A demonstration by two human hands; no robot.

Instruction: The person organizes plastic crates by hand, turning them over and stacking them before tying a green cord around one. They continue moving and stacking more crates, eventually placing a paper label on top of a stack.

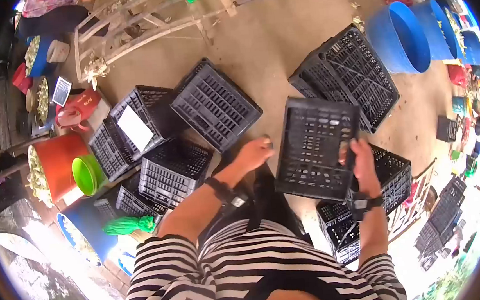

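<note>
A black slatted plastic crate (316, 149) is held up in front of my body, its perforated face toward me. My right hand (362, 165) grips it at its right side, with fingertips showing through the openings. My left hand (254, 153) is apart from this crate, just off its left side, with the fingers curled closed; a small dark spot shows at the fingertips, too small to name. Just beyond the left hand, another black crate (216, 104) lies on the floor. Two dark crates (352, 73) lie together beyond the held one.
More crates (176, 169) are piled at my left, one with a white sheet (134, 129) on it, and others (389, 178) at my right. Blue tubs (397, 39) stand at the far right. Orange (60, 164) and green buckets (88, 175) stand left. A wooden frame (152, 41) lies ahead.
</note>
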